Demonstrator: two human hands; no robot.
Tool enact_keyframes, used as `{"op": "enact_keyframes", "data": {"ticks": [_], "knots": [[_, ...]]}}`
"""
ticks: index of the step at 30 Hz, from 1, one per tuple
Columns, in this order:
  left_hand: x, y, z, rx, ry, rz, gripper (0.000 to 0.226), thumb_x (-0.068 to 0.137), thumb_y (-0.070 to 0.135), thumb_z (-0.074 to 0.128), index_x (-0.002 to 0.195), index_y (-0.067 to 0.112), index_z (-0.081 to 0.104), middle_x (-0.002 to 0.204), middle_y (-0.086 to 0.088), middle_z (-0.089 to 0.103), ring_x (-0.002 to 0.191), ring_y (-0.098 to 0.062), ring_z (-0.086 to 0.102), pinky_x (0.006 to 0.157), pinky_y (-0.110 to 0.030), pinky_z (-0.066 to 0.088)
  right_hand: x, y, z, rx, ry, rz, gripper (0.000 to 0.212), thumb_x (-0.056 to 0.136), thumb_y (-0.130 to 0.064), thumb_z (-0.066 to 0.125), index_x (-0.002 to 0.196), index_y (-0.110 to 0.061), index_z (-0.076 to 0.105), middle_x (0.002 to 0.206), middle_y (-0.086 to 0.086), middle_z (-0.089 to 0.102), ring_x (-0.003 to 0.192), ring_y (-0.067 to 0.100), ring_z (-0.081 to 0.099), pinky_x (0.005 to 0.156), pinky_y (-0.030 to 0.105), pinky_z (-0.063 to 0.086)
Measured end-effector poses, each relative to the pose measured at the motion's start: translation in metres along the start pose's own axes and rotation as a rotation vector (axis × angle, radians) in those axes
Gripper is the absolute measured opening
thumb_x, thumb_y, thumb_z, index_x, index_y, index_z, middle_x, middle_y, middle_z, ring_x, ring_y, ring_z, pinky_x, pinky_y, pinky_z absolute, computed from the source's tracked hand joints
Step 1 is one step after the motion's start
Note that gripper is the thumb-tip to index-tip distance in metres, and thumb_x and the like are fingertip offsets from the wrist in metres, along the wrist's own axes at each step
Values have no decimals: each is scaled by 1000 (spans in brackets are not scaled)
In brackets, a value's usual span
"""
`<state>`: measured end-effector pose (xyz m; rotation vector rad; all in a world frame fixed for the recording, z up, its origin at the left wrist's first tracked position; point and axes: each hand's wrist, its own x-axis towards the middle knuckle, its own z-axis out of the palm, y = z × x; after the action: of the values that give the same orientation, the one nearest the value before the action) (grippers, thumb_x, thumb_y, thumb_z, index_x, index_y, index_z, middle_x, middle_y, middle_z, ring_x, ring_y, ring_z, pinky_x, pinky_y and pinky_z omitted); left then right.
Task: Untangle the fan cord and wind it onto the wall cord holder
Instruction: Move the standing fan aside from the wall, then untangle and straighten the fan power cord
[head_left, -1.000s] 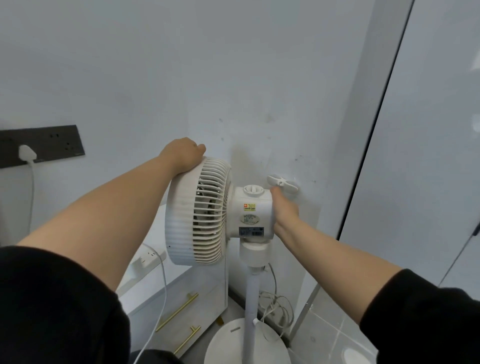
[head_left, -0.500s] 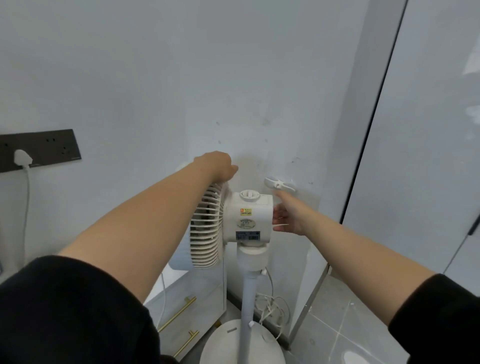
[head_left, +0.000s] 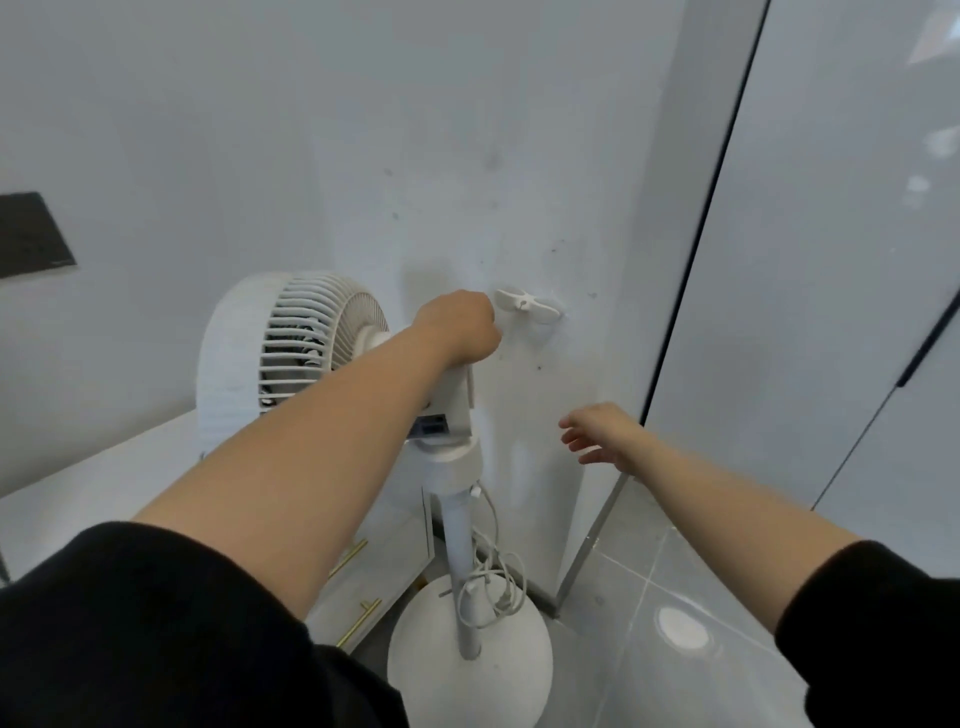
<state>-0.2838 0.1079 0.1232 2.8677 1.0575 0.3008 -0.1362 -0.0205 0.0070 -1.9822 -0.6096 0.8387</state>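
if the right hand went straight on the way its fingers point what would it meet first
Probably the white plastic standing fan's neck: the open right hand points leftward at it. Depth is unclear, so the pale grey wall behind might come first.

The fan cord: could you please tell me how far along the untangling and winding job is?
Nothing looks done yet: the wall cord holder is bare, and the fan cord lies in a tangled bunch by the pole near the floor. In hand: the left hand grips the top of the fan, while the right hand hangs open. Left: untangling the cord and winding it onto the holder.
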Motion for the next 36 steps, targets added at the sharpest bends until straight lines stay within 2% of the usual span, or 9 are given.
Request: {"op": "enact_keyframes", "data": {"ticks": [2,6,9,13,16,19,23,30,36], "knots": [[6,9,5,36,-26,10,22,88,15,40,78,4,56,84,-17,58,67,-25,50,55,-26,33,7,24,13,-138,-66,1,24,89,-4,46,108,-9,60,98,11,57,83,18,52,64,27,45],[11,12,11,98,12,11,15,83,11,40,72,8,51,65,-8,46,55,-19,42,48,-26,26,12,55,36,-310,-214,12,53,85,5,36,131,-19,50,131,13,47,100,21,48,74,26,41],[16,8,13,79,101,14,19,83,12,41,79,4,58,77,-13,58,68,-26,56,48,-26,26,14,63,51,-380,-294,3,62,84,11,37,138,-21,44,142,13,38,127,25,40,95,28,40],[18,4,16,55,250,10,20,87,16,38,70,11,48,70,-5,50,64,-25,46,58,-29,32,19,68,69,-368,-390,16,61,86,6,45,140,-22,40,148,13,32,137,25,29,109,33,29],[17,11,20,59,336,41,22,91,18,36,73,13,46,70,-4,47,67,-27,47,60,-31,32,20,76,85,-385,-436,-20,38,85,-8,60,122,-17,58,138,9,44,129,24,40,101,29,34],[13,21,26,130,374,133,26,95,23,33,75,14,46,70,-4,46,65,-26,45,58,-31,30,23,87,92,-417,-364,-75,5,83,-15,66,81,-14,62,108,10,65,104,20,58,81,22,43],[11,31,35,282,335,216,22,95,23,35,77,14,44,73,-5,48,65,-24,43,58,-32,31,26,90,70,-422,-319,-44,29,86,-18,64,62,-17,48,69,-2,53,68,10,51,57,16,39],[0,64,57,319,234,551,17,95,20,35,81,16,43,80,-6,57,68,-24,44,58,-31,32,21,86,21,-603,-332,-69,34,88,-30,60,59,-17,49,64,-1,64,64,12,52,71,26,44],[8,74,101,346,-146,455,31,93,10,37,112,11,61,109,-8,64,93,-28,61,71,-33,45,1,60,-17,-633,-431,-117,34,89,-37,59,61,-17,55,73,-3,65,84,22,62,86,31,45]]}}
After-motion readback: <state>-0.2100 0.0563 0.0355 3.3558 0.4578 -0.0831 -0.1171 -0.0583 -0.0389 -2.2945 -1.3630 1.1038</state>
